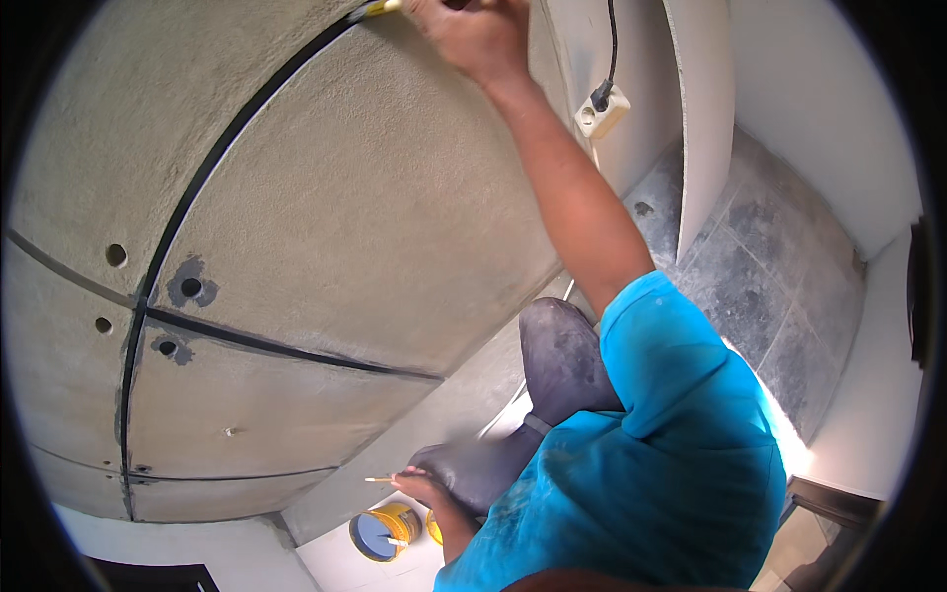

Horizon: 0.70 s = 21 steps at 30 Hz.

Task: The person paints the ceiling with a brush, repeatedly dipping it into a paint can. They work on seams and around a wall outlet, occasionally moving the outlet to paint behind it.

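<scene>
My right hand [478,35], at the top of the view, closes around a paintbrush [379,9]. The brush tip rests at the upper end of a long black strip [219,158] that curves down the beige textured wall [385,197]. The top edge cuts off part of this hand. Low in the view, by my knee, my left hand [419,485] is closed on a thin pale stick [379,480], whose kind I cannot make out. Just below it stands a yellow bucket [402,517] holding grey liquid, with a white stick-like thing [397,542] at its rim.
Black strips cross the wall, with several round holes [191,287] near their junction. Part of another yellow container [434,526] shows beside the bucket. A white power socket [602,111] with a black plug hangs at right, near a curved pale panel [702,109] above grey floor tiles [760,266].
</scene>
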### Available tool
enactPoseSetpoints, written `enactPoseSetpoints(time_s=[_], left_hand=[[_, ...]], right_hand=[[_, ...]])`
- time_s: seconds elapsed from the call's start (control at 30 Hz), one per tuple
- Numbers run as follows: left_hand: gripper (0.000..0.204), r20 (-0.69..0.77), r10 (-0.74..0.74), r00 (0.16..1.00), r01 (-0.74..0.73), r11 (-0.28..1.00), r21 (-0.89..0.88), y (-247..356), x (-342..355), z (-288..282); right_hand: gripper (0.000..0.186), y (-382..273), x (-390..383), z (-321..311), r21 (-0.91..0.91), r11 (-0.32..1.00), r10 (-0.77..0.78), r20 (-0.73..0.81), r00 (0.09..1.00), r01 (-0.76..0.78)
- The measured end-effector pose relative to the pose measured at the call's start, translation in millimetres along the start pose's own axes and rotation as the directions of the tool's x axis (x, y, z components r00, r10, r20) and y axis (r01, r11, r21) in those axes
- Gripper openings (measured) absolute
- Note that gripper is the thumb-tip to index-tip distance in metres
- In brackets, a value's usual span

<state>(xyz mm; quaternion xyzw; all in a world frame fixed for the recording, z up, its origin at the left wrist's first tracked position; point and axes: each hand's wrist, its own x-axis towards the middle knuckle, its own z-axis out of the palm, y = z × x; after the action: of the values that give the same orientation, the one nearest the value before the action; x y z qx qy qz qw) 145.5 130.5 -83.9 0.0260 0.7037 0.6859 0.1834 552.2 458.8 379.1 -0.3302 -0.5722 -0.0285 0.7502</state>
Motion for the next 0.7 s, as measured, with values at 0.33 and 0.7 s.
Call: enactPoseSetpoints(time_s=[0.33,0.7], left_hand=[[0.029,0.252,0.928,0.275,-0.886,0.347,-0.308,256,-27,161],[0.050,0.104,0.882,-0.460,-0.887,-0.461,-0.007,673,-34,303]], right_hand=[[0.021,-19,43,-35,-0.173,0.985,0.057,0.196,0.979,-0.022],[0.036,46,96,-87,-0.358,0.866,0.365,-0.022,0.931,-0.348]])
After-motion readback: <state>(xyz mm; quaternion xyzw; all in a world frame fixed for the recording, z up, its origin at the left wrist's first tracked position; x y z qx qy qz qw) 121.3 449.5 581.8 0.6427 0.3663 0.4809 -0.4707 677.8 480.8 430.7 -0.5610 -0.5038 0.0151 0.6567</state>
